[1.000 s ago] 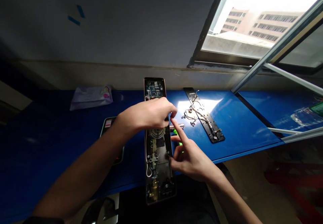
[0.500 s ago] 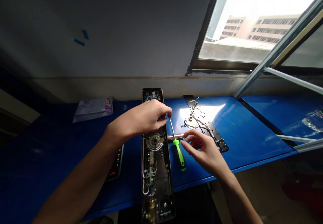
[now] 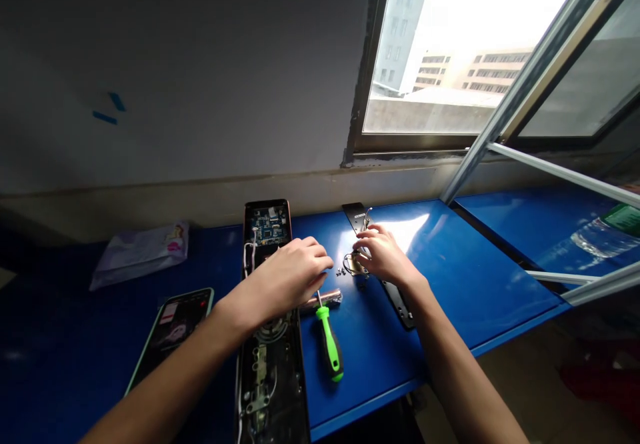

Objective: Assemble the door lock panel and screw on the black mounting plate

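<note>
Casing [image 3: 280, 357] lies open beneath the left hand [image 3: 295, 271], whose bent fingers hide any grip, so I cannot tell; right hand [image 3: 383, 256], fingers apart, reaches over the black plate [image 3: 397, 299].

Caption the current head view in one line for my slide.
Left hand over the open device, right hand at the black plate, green screwdriver lying between device and plate.

Head view — forward, down at table [image 3: 367, 357]
</note>
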Demonstrator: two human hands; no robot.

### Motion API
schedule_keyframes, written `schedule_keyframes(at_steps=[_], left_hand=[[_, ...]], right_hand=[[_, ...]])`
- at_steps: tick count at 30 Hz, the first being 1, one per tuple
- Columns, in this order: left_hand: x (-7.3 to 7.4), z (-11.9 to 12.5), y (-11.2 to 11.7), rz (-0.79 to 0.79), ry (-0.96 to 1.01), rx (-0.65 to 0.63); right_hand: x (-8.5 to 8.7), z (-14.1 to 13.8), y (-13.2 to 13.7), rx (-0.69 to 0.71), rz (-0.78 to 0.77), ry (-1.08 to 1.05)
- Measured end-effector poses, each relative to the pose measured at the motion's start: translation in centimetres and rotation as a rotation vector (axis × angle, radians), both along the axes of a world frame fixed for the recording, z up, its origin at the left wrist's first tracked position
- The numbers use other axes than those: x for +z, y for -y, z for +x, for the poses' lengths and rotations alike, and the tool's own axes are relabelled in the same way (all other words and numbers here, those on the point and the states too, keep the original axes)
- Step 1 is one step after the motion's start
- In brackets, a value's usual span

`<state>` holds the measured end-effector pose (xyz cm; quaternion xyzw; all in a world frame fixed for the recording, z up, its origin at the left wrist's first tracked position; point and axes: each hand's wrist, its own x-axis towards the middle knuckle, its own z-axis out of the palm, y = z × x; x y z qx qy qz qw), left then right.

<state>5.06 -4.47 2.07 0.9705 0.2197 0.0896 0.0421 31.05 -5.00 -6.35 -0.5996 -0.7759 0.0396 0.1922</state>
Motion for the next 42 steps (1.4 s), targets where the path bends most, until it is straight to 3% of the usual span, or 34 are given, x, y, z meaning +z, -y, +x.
schedule_keyframes(at_steps=[6, 11, 14, 17, 21, 24, 28, 33, 42], left_hand=[[-0.2, 0.2, 0.0, 0.0, -0.022, 0.032], [0.5, -0.7, -0.4, 0.006, 0.081, 0.041], [0.9, -2.4, -0.8, 0.047, 0.306, 0.116], [0.4, -4.6, -1.0, 0.128, 0.523, 0.283], [-1.3, -7.0, -1.5, 0.166, 0.677, 0.511], [-1.8, -8.3, -2.8, 0.119, 0.727, 0.541], [-0.5, -9.7, -5.3, 0.021, 0.655, 0.426], [1.5, -10.5, -7.1, -0.128, 0.505, 0.285], [1.2, -10.0, -7.7, -0.16, 0.446, 0.222]], right_hand=[[-0.9, 0.0, -0.6, 0.039, 0.014, 0.014], [0.2, 0.0, 0.0, 0.047, 0.033, -0.096], [2.6, -0.1, 1.1, 0.043, 0.058, -0.215], [6.2, -1.4, 2.0, 0.067, 0.08, -0.349], [10.4, -5.7, 1.4, 0.187, 0.098, -0.478], [11.8, -9.4, -0.5, 0.283, 0.005, -0.675], [11.4, -12.2, -3.0, 0.341, -0.103, -0.632], [10.2, -13.0, -4.2, 0.326, -0.07, -0.484], [9.5, -13.7, -4.1, 0.29, 0.048, -0.195]])
